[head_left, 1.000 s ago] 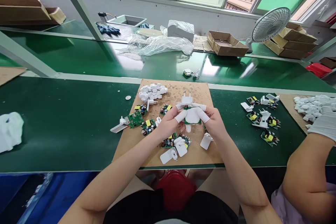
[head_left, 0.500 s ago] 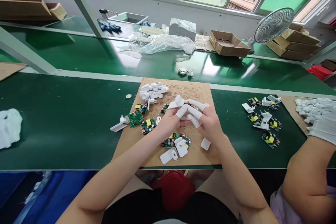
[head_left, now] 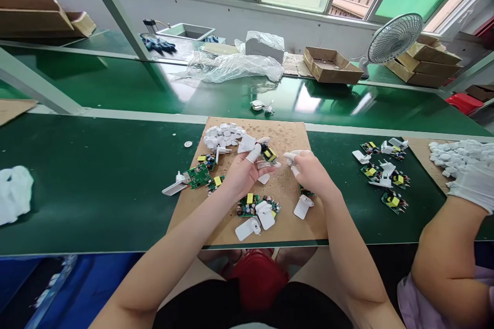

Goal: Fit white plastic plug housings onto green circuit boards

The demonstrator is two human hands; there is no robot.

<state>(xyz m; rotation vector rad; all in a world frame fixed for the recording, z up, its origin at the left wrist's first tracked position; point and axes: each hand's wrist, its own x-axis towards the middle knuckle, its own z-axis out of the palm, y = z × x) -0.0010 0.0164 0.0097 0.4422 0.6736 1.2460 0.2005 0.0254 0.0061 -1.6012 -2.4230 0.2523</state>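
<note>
My left hand (head_left: 249,169), with white finger covers, is closed on a small circuit board (head_left: 269,153) with a yellow transformer. A white plug housing plate (head_left: 247,143) sticks out beside its thumb. To the right, my right hand (head_left: 309,168) is apart from the board, its covered fingers stretched toward it and nothing visible in them. Below that hand lies another board with a white plate (head_left: 303,207). A pile of small white plastic caps (head_left: 224,135) sits at the back of the cardboard sheet (head_left: 287,229). Several boards with white plug parts (head_left: 265,214) lie in front and at left.
More boards (head_left: 393,200) lie on the green bench at right, near a co-worker's gloved hand (head_left: 473,185) and a heap of white pieces (head_left: 459,154). A white cloth glove (head_left: 15,194) lies far left. Behind stand an open carton (head_left: 334,74) and a fan (head_left: 395,38).
My hands have come apart; the right one moved right and away from the board. The board in my left hand has come into sight. The view has shifted slightly.
</note>
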